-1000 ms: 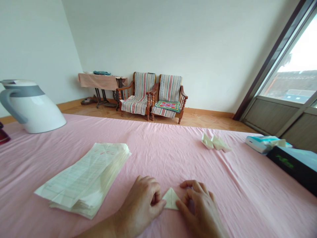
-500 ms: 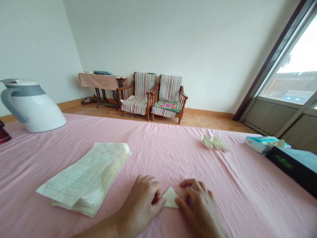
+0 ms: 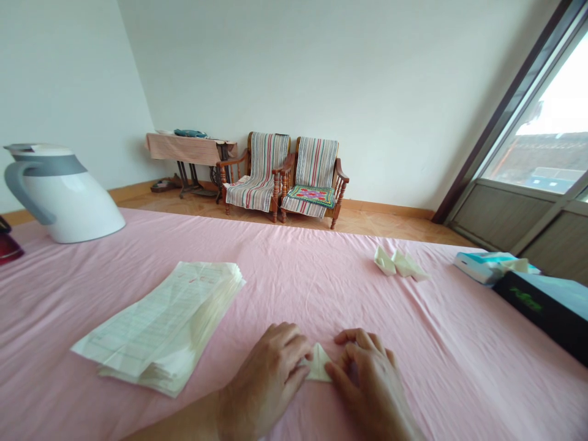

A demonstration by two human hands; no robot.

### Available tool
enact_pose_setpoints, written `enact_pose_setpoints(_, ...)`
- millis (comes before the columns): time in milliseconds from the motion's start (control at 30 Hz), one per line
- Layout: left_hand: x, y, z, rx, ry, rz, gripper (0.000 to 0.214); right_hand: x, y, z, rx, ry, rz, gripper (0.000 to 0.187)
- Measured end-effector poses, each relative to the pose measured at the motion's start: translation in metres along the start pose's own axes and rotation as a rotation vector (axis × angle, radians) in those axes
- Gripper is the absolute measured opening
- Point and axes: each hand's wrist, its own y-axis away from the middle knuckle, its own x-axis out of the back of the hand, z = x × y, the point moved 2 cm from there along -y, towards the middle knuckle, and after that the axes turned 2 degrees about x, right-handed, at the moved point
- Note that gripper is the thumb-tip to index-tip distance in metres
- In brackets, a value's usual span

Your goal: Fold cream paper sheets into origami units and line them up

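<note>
Slippage looks likely: paper triangle (image 3: 318, 365) pinched between the curled left hand (image 3: 271, 380) and right hand (image 3: 367, 386), on the soft wrinkly sheet (image 3: 321, 275) under them, so the crease could skew.

White walls (image 3: 367, 73), two striped armchairs (image 3: 285, 177), bright window (image 3: 551, 141) right

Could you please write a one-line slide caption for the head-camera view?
Left hand and right hand pinch a folded paper triangle on the pink cloth, paper stack alongside.
</note>
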Motion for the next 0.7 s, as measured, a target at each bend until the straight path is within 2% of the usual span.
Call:
enact_pose_setpoints(100, -0.002, 0.001, 0.005, -0.169, -0.058, -0.051, 0.015, 0.001, 0.000, -0.001, -0.012, -0.025, -0.008, 0.020)
enact_pose_setpoints(167, -0.003, 0.001, 0.004, -0.220, -0.083, -0.066, 0.014, 0.003, -0.001, -0.001, -0.017, -0.048, -0.015, 0.020)
enact_pose_setpoints(433, -0.006, 0.001, -0.002, -0.218, -0.118, -0.080, 0.014, 0.019, -0.001, 0.010, -0.061, -0.218, -0.150, 0.010)
enact_pose_setpoints(700, -0.003, 0.000, 0.004, -0.204, -0.188, -0.118, 0.013, 0.020, -0.002, 0.008, -0.069, -0.214, -0.174, 0.011)
